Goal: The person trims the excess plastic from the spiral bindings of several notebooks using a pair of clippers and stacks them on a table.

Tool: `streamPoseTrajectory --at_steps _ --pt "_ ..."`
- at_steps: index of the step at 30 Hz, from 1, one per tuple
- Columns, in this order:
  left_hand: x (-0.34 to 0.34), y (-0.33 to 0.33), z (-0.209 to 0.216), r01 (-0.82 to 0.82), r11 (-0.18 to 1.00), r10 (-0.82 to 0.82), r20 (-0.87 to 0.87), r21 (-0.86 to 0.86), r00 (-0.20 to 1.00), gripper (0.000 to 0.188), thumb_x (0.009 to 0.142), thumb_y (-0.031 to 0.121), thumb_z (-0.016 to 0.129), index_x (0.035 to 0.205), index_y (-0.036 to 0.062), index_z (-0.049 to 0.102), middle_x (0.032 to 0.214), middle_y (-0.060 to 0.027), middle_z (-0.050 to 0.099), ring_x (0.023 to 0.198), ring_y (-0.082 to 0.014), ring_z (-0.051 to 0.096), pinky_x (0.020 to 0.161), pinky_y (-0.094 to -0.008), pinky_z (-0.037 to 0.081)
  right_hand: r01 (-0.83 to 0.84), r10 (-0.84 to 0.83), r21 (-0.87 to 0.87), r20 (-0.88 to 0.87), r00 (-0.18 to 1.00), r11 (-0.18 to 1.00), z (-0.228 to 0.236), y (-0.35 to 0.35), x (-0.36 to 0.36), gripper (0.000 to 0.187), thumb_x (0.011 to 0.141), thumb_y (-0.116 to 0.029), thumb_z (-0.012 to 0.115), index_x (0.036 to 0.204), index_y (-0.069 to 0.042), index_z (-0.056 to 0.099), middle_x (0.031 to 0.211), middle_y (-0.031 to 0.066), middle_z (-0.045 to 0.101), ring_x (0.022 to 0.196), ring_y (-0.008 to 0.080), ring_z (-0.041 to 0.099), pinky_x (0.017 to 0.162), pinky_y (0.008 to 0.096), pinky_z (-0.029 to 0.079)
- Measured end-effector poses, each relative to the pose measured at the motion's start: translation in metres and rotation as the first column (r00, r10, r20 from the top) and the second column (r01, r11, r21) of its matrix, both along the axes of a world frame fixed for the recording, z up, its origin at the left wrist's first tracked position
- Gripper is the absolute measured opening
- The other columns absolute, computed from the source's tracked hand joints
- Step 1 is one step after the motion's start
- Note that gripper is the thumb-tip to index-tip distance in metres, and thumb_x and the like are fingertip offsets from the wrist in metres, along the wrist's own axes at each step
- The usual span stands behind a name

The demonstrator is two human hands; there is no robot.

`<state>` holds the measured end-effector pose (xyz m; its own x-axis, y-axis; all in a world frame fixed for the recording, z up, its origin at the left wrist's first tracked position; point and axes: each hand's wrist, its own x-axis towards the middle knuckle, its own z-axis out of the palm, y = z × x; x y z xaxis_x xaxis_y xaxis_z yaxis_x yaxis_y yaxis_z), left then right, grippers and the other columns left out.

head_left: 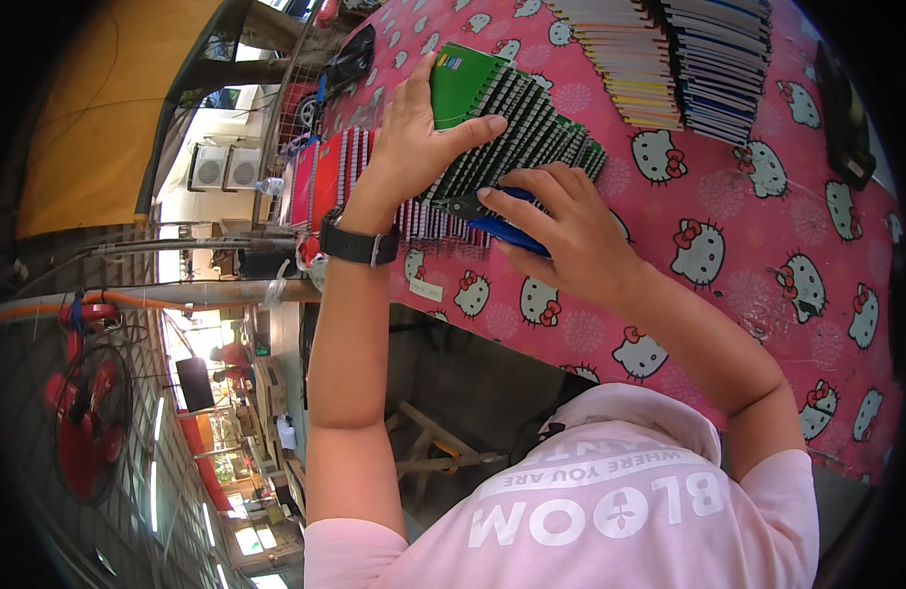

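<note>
A fanned stack of green spiral notebooks (458,88) lies on the table, its black wire bindings turned to the right. My left hand (414,137) lies on the top notebook's left side, fingers stretched out and thumb spread toward the binding. Closed around the blue handles of pliers (512,228) is my right hand (571,221). The pliers' dark metal head is at the lower end of the green notebooks' bindings; whether its jaws grip a wire is too small to tell. Red spiral notebooks (327,177) lie beside my left wrist, partly hidden by it.
Two stacks of spiral-bound books, one with yellow edges (625,64) and one with blue edges (723,69), stand at the far right. A pink patterned cloth (703,211) covers the table. A black object (846,128) lies at the right edge. A red fan (85,422) stands at left.
</note>
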<state>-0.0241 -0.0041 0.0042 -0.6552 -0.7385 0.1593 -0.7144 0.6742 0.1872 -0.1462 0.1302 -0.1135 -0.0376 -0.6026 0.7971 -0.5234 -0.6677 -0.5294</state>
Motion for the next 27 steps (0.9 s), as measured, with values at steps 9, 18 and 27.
streamPoseTrajectory --at_steps 9,18,27 --pt "0.000 0.000 -0.001 -0.003 1.000 0.003 -0.014 0.002 1.000 0.107 0.062 0.067 0.066 0.139 0.0028 0.028 0.131 -0.0250 0.040 0.124 -0.0389 0.038 0.102 -0.0454 0.030 -0.088 0.088 0.009 0.057 0.994 0.996 0.003 -0.005 -0.005 0.046 0.064 -0.015 0.069 0.108 -0.011 0.058 0.100 0.0061 0.053 0.091 0.0246 0.051 0.077 0.0372 0.039" --pt "0.001 0.002 -0.005 -0.006 1.000 0.007 -0.080 0.008 0.997 0.106 0.064 0.070 0.063 0.138 0.0020 0.029 0.128 -0.0237 0.044 0.122 -0.0375 0.040 0.100 -0.0451 0.033 0.043 -0.043 -0.058 0.004 0.999 0.997 0.004 -0.003 -0.002 0.046 0.061 -0.013 0.069 0.106 -0.012 0.059 0.099 0.0042 0.053 0.089 0.0226 0.050 0.076 0.0373 0.038" --pt "-0.001 0.009 -0.005 -0.041 0.999 0.038 -0.081 -0.035 0.996 0.105 0.067 0.075 0.057 0.138 0.0019 0.030 0.127 -0.0237 0.045 0.121 -0.0373 0.041 0.099 -0.0443 0.034 -0.654 0.440 0.307 0.539 0.718 0.692 0.004 -0.006 -0.008 0.040 0.066 -0.015 0.070 0.104 -0.010 0.060 0.092 0.0068 0.054 0.087 0.0237 0.053 0.074 0.0345 0.044"
